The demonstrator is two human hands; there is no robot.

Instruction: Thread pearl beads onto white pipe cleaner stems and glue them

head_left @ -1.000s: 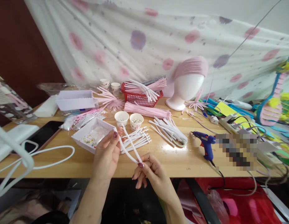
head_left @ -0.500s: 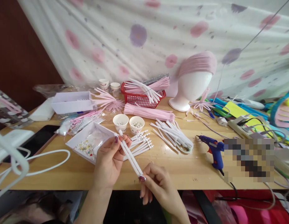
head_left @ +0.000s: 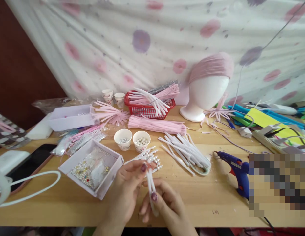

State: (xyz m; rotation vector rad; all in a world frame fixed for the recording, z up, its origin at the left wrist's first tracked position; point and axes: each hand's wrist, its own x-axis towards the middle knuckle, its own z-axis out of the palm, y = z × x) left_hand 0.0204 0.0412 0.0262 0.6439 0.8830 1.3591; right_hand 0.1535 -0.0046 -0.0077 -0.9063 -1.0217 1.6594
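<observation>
A white pipe cleaner (head_left: 150,183), doubled into two side-by-side strands, is held between my hands over the table's front part. My left hand (head_left: 126,188) pinches its upper end between thumb and fingers. Lower down, the thumb and fingers of my right hand (head_left: 167,205) close on the strands. Just behind my fingers lie several white stems tipped with pearl beads (head_left: 154,159), partly covered by my left hand. A paper cup of small beads (head_left: 123,140) and a second cup with pearly beads (head_left: 141,142) stand beyond them. Loose white pipe cleaners (head_left: 185,152) lie to the right.
A white box of mixed beads (head_left: 110,188) sits at left, near a phone (head_left: 31,167) and white cable. A blue glue gun (head_left: 237,168) lies right. Behind are a pink pipe cleaner bundle (head_left: 157,125), a red basket (head_left: 147,112) and a foam head (head_left: 206,93).
My right hand has come closer to my left, and the doubled pipe cleaner now stands more upright. Both hands appear further right relative to the bead box. The view has tilted down slightly.
</observation>
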